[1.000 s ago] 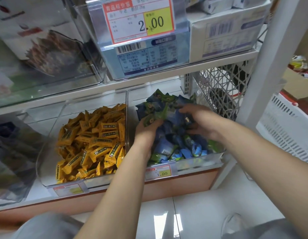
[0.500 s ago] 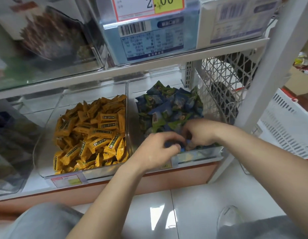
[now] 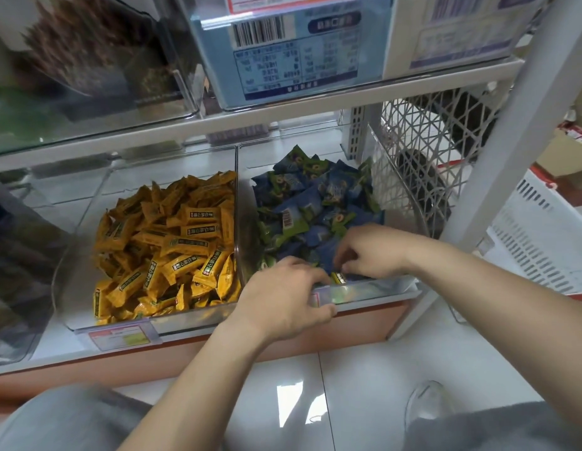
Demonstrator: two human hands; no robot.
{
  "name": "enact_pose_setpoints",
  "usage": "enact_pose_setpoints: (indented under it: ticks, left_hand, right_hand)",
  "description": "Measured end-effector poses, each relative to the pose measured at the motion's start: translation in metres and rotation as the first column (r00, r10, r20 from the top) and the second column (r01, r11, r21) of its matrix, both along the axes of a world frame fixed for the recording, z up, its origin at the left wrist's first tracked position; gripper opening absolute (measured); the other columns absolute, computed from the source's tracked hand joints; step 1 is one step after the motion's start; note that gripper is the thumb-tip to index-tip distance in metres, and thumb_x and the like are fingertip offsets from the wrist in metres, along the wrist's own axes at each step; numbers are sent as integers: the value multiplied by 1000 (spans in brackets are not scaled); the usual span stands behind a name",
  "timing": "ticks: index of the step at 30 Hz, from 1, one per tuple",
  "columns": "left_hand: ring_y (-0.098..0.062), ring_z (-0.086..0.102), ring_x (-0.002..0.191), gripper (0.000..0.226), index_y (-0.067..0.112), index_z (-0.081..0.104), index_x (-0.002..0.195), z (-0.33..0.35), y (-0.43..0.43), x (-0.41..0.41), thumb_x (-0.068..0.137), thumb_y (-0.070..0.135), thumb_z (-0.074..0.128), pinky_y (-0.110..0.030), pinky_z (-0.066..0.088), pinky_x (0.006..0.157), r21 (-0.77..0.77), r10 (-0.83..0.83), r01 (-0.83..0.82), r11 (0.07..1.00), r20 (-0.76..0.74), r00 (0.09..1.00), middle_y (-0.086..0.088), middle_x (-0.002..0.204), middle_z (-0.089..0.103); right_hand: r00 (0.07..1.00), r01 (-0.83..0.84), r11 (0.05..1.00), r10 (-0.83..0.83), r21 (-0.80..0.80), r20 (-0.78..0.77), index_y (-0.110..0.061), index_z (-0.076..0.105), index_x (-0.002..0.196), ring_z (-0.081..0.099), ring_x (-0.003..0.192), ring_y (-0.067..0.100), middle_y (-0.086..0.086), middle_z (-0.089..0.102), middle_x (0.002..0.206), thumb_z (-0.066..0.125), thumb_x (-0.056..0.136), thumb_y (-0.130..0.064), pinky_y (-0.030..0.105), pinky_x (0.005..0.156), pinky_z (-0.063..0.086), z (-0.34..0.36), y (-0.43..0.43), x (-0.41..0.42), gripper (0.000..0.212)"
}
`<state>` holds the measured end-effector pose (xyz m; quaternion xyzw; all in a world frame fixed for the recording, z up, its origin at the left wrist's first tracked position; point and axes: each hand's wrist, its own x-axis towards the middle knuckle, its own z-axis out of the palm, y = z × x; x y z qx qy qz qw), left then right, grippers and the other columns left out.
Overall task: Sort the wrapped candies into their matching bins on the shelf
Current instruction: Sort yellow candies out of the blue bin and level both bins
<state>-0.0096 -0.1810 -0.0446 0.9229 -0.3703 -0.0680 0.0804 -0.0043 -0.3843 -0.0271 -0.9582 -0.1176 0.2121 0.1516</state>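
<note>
Two clear bins stand side by side on the lower shelf. The left bin [image 3: 75, 255] is full of yellow wrapped candies [image 3: 172, 249]. The right bin [image 3: 385, 285] holds blue and green wrapped candies [image 3: 315, 196]. One stray yellow candy [image 3: 337, 277] lies at the front of the right bin, and my right hand [image 3: 372, 252] pinches it with curled fingertips. My left hand [image 3: 283, 297] grips the front wall of the right bin, fingers inside and thumb on the outside by the price label.
An upper shelf [image 3: 283, 115] with clear bins and boxed goods hangs close above. A white lattice basket [image 3: 423, 151] and the shelf post [image 3: 498, 125] stand to the right. A white crate [image 3: 543, 242] sits further right. The tiled floor [image 3: 348, 385] is below.
Both hands have drawn back from the middle of the blue candy pile to the bin's front edge. A yellow candy now shows between the fingertips. The view has tilted down.
</note>
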Motion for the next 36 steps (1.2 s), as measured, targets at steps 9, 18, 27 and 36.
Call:
enact_pose_setpoints:
  ticks: [9,18,27,36]
  left_hand:
    - [-8,52,111,49,39,60,112,-2,-1,-3,76,68,46,-32,50,78,-31,21,-19,999,62,998,13,108,65]
    - [-10,59,106,56,40,54,118,5,-3,-6,73,74,48,-33,53,84,-88,94,-95,992,-18,995,13,111,65]
    - [1,62,73,29,31,60,116,40,2,-4,89,38,68,-20,48,65,-641,220,-249,726,-127,967,17,81,66]
    - [-25,58,81,41,25,64,120,68,92,33,91,52,57,-30,42,59,-264,624,-570,778,226,748,-1,87,62]
  right_hand:
    - [984,179,981,-179,-69,-6,-28,66,120,63,92,20,-3,69,108,76,76,-41,31,76,55,-15,12,11,48]
    - [959,245,942,-270,229,83,-26,68,88,61,77,10,-13,64,80,77,83,-28,23,59,43,15,3,0,10]
    - [888,269,403,-455,875,-63,-14,71,95,67,63,2,-7,74,75,75,87,-14,15,55,49,45,16,-23,9]
    - [847,317,784,-487,533,212,-30,66,108,55,85,-5,-22,61,95,70,89,-34,5,64,35,19,10,-2,20]
